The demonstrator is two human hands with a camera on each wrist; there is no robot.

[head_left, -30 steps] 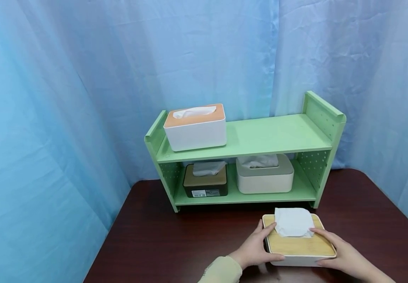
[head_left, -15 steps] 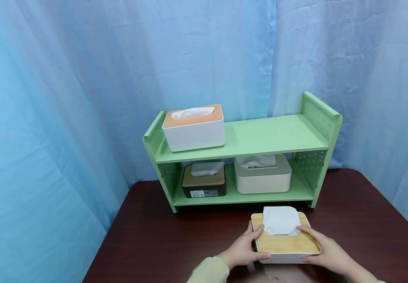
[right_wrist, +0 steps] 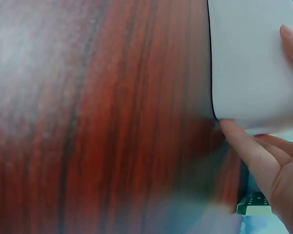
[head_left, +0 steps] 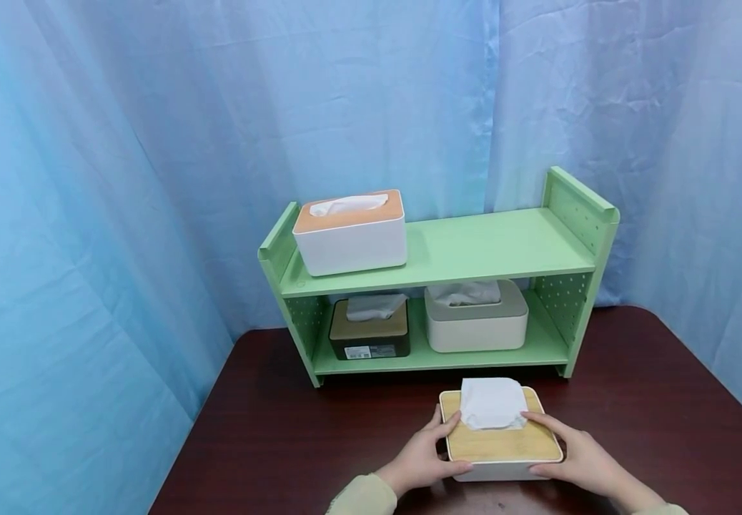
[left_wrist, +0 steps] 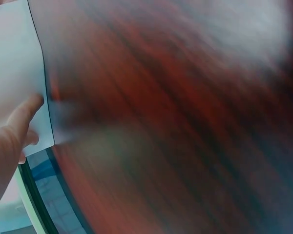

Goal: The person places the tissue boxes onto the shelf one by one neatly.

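Note:
A white tissue box [head_left: 502,445] with a light wooden lid rests low at the front of the dark table, a white tissue [head_left: 493,403] sticking up from its slot. My left hand [head_left: 419,455] grips its left side, thumb on the near face and fingers along the side and lid edge. On the opposite side my right hand [head_left: 578,458] holds it the same way, one fingertip near the tissue. Both wrist views show the box's plain white wall [right_wrist: 251,63] close to the wood, with fingers against it. The far fingers are partly hidden.
Behind stands a green two-tier shelf [head_left: 493,247]. A white tissue box with an orange-brown lid [head_left: 352,243] sits at its upper left. Below are a dark box with a brown lid [head_left: 371,332] and a cream box with a grey lid [head_left: 477,329]. Blue curtains [head_left: 377,93] surround the table.
Both hands have moved left across the table with the tissue box between them, keeping their grip. The shelf and its boxes shift only slightly in the view.

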